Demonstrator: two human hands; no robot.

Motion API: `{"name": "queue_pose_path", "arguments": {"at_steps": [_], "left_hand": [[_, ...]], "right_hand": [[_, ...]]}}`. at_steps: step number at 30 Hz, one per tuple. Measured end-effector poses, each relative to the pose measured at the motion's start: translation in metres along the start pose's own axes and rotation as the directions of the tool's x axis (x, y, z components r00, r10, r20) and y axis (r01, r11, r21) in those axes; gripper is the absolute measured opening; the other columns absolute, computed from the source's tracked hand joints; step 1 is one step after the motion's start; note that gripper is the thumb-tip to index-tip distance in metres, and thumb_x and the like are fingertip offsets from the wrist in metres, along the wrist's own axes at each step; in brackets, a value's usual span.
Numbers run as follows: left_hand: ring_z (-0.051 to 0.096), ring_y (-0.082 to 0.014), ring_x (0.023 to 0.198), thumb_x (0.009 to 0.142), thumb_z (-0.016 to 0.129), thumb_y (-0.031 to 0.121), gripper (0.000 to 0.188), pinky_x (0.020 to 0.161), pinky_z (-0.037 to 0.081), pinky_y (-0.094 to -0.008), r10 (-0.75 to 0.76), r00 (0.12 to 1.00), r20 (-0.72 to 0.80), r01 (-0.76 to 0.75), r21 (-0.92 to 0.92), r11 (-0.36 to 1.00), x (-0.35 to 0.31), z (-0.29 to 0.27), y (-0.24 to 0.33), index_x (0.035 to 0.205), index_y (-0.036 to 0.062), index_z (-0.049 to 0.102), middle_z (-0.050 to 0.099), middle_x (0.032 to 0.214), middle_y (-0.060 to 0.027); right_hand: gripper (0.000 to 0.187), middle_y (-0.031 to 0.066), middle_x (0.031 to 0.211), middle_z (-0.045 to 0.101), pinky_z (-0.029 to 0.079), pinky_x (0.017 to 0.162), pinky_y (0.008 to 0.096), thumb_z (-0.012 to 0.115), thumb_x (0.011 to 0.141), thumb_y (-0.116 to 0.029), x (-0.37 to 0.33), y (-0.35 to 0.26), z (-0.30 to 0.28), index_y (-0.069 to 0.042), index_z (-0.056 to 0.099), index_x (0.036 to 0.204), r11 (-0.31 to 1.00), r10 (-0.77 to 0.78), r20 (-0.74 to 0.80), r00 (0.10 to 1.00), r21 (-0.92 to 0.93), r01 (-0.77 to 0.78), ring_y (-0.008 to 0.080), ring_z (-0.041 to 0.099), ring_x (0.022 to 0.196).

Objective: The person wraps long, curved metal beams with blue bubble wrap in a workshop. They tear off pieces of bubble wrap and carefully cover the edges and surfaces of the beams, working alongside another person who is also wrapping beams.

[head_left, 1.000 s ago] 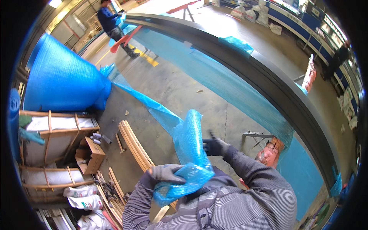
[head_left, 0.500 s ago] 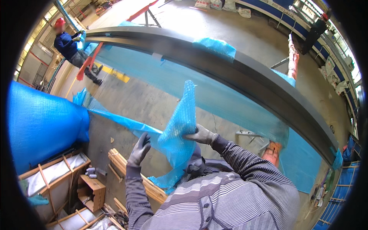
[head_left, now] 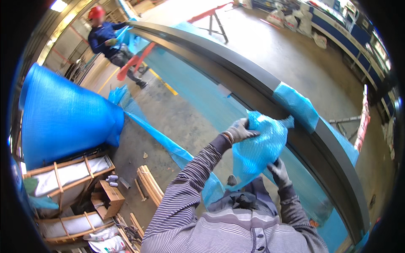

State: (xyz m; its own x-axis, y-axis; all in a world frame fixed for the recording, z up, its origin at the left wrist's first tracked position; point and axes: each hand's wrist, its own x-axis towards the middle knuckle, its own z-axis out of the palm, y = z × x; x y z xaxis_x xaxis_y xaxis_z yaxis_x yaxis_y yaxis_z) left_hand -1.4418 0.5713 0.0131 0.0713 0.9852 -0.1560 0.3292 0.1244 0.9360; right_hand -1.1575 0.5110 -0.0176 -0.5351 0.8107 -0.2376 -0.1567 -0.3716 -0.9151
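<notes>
A crumpled sheet of blue bubble wrap (head_left: pixel 261 145) is held up before me, close to the long dark grey metal profile (head_left: pixel 253 90). My left hand (head_left: pixel 241 130), in a grey glove, grips its upper left edge with the thumb laid across it. At the sheet's lower right edge, my gloved right hand (head_left: pixel 279 173) pinches the film. The sheet's upper right corner overlaps the profile in view; whether it touches cannot be told. A long tail (head_left: pixel 162 141) of the same wrap runs back to the big blue roll (head_left: pixel 69 111) at the left.
Another piece of wrap (head_left: pixel 297 105) lies over the profile. A co-worker (head_left: pixel 105 42) in a red helmet stands at its far end, holding blue film. Red-wrapped trestles (head_left: pixel 213 19) stand beneath and behind. Wooden strips (head_left: pixel 149 185), a cardboard box (head_left: pixel 110 198) and crates lie at the lower left.
My left hand, apart from the wrap before, has come up and taken hold of it. The sheet has moved right toward the profile, and my right hand now grips lower down. The view has shifted.
</notes>
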Motion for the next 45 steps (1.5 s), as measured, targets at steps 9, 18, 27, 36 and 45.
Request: {"name": "queue_pose_path", "arguments": {"at_steps": [9, 18, 27, 36, 45], "left_hand": [[0.071, -0.0281, 0.087, 0.077, 0.087, 0.025, 0.045, 0.08, 0.056, -0.0394, 0.254, 0.949, -0.188, -0.168, 0.381, 0.909, 0.088, -0.036, 0.017, 0.109, 0.0026, 0.067, 0.072, 0.097, -0.0178], [0.066, -0.0162, 0.097, 0.08, 0.084, 0.009, 0.041, 0.087, 0.054, -0.0342, 0.214, 0.974, 0.074, -0.215, 0.006, 0.976, 0.171, 0.016, -0.018, 0.118, 0.0058, 0.067, 0.072, 0.108, -0.006], [0.067, -0.0171, 0.095, 0.079, 0.081, 0.0, 0.034, 0.084, 0.054, -0.035, 0.306, 0.848, 0.433, -0.268, -0.148, 0.952, 0.222, 0.071, -0.006, 0.11, 0.0005, 0.067, 0.072, 0.104, -0.0077], [0.067, -0.0328, 0.093, 0.068, 0.09, 0.021, 0.057, 0.082, 0.054, -0.0407, 0.465, 0.716, 0.52, -0.585, 0.085, 0.807, 0.217, 0.149, 0.015, 0.117, 0.0051, 0.066, 0.068, 0.104, -0.016], [0.054, -0.039, 0.119, 0.075, 0.086, 0.026, 0.088, 0.101, 0.047, -0.0465, 0.582, 0.808, 0.092, -0.53, 0.543, 0.651, 0.146, 0.072, 0.026, 0.146, 0.0013, 0.041, 0.051, 0.132, -0.0234]], "right_hand": [[0.041, 0.0136, 0.11, 0.07, 0.052, 0.091, 0.0354, 0.076, 0.09, -0.026, 0.138, -0.015, -0.028, 0.001, 0.064, 0.119, 0.973, -0.029, -0.327, 0.944, -0.225, -0.049, 0.0227, 0.065, 0.1], [0.066, 0.0202, 0.138, 0.053, 0.035, 0.112, 0.0525, 0.072, 0.085, -0.036, 0.117, -0.07, -0.037, -0.01, 0.049, 0.141, 0.439, -0.697, -0.142, 0.703, -0.86, 0.261, 0.0404, 0.047, 0.131], [0.041, 0.0118, 0.121, 0.065, 0.052, 0.095, 0.0355, 0.067, 0.096, -0.027, 0.031, -0.001, -0.08, -0.002, 0.059, 0.128, 0.944, -0.114, -0.915, 0.388, -0.221, -0.244, 0.0231, 0.065, 0.106], [0.036, 0.0067, 0.104, 0.067, 0.054, 0.076, 0.024, 0.068, 0.096, -0.012, 0.048, 0.013, -0.121, -0.001, 0.055, 0.128, 0.958, 0.061, -0.907, 0.416, 0.17, 0.229, 0.0092, 0.064, 0.088], [0.034, 0.0067, 0.096, 0.069, 0.054, 0.076, 0.0284, 0.074, 0.09, -0.009, 0.1, 0.011, -0.121, -0.001, 0.059, 0.119, 0.965, -0.203, -0.858, 0.472, -0.257, -0.052, 0.0118, 0.065, 0.083]]}}
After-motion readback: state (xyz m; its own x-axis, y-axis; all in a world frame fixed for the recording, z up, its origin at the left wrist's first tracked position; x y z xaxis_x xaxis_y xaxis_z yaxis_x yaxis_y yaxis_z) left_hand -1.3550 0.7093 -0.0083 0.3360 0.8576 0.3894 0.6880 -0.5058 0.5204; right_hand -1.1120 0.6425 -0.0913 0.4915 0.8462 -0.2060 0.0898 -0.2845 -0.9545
